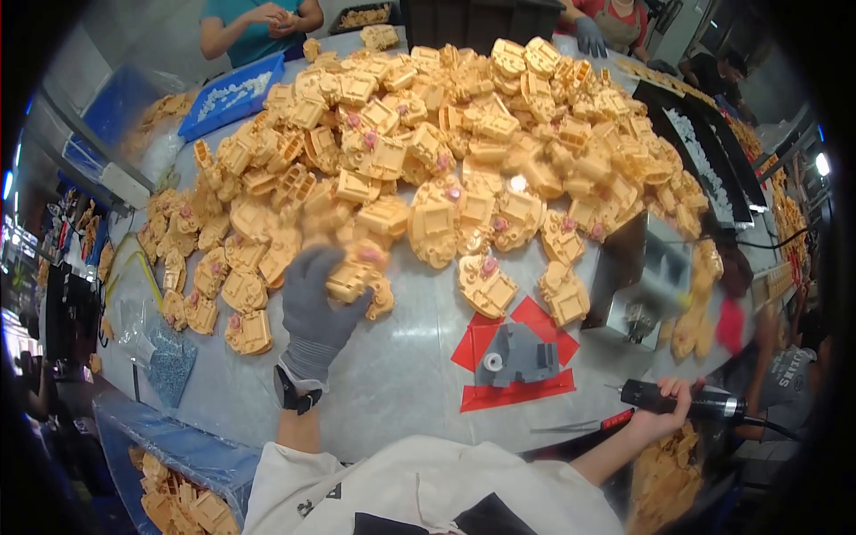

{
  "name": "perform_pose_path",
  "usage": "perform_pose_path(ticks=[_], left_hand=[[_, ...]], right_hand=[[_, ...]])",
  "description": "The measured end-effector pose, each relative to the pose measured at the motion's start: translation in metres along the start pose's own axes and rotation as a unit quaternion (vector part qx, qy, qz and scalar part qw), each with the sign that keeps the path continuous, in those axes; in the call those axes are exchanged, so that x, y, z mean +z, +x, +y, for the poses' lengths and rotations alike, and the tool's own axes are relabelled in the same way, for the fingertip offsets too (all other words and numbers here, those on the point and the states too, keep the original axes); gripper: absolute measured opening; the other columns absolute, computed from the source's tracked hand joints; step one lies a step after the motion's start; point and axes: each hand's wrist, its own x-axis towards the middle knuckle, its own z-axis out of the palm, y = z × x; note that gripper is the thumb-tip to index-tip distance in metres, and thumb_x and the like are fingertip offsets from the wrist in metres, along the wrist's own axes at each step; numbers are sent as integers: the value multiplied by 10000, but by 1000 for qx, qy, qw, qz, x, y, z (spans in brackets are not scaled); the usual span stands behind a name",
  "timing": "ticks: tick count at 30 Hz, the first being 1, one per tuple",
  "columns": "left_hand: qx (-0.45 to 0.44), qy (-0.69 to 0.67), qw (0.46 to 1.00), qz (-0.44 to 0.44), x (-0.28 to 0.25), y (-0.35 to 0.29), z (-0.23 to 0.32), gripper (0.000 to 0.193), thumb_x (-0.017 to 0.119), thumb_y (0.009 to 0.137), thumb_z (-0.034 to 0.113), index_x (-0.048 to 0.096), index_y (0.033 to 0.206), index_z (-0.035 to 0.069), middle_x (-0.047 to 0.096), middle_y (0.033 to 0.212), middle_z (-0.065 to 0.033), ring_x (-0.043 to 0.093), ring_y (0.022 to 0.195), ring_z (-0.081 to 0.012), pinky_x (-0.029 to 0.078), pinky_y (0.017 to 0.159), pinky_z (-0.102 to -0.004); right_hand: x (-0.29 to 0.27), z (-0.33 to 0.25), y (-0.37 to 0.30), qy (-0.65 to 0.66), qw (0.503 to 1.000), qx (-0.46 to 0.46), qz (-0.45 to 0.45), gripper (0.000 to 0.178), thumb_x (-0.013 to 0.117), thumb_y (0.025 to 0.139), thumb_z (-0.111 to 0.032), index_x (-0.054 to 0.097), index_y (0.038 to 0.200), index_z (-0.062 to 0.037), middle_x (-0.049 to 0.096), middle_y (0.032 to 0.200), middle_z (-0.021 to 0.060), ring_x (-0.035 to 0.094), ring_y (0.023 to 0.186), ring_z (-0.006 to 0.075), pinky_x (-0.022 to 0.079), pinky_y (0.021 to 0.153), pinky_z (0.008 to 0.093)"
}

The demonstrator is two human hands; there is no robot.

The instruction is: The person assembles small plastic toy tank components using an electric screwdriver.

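My left hand [319, 299], in a grey glove, is closed around a tan plastic housing [355, 275] at the near edge of the heap. The housing has a pinkish spot, blurred by motion, and my fingers partly cover it. My bare right hand [675, 408] grips a black electric screwdriver [649, 396] at the right, its thin bit pointing left. Between my hands, a grey fixture [526, 355] with a white round piece sits on the table, bordered by red tape [532, 314]. No housing lies in the fixture.
A large heap of tan housings [437, 218] covers the table's far side. A metal box [615, 276] stands right of the fixture; tweezers [566, 427] lie nearer me. A blue tray [230, 94] holds white pieces. A plastic-lined bin [169, 446] stands lower left. Other people work across the table.
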Motion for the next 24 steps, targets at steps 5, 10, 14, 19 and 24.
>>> perform_pose_path(ticks=[5,10,14,19,24], left_hand=[[146,-189,915,-325,21,8,60,442,803,563,240,605,927,88,582,909,-92,567,860,-281,459,741,-347],[207,-213,844,-446,93,16,105,461,732,637,379,599,963,82,593,825,-114,571,791,-293,452,723,-365],[223,-238,864,-385,135,-1,130,504,708,665,334,545,1063,71,548,1052,-128,536,926,-304,446,784,-374],[230,-263,896,-275,127,-21,122,651,742,646,323,492,1182,49,506,1153,-162,505,1027,-325,413,884,-395],[282,-118,897,-320,112,-37,122,811,760,553,355,438,1249,92,476,1176,-140,460,1082,-312,331,956,-457]], right_hand=[[10,22,2,37,998,48,-25,331,504,788,-37,477,1118,-49,371,663,0,383,592,112,327,636,261],[15,13,7,30,999,31,-31,378,504,730,-19,432,1100,-53,409,650,13,399,550,128,356,617,302],[5,2,6,6,1000,26,2,348,508,746,-18,446,1086,-61,417,651,11,412,562,130,362,620,303],[-12,-5,-1,1,999,20,-26,267,481,795,-11,501,1058,-56,397,674,16,404,622,135,341,659,304],[-15,9,2,3,999,32,-16,342,514,765,-35,450,1100,-55,446,665,25,431,573,140,368,628,317]])
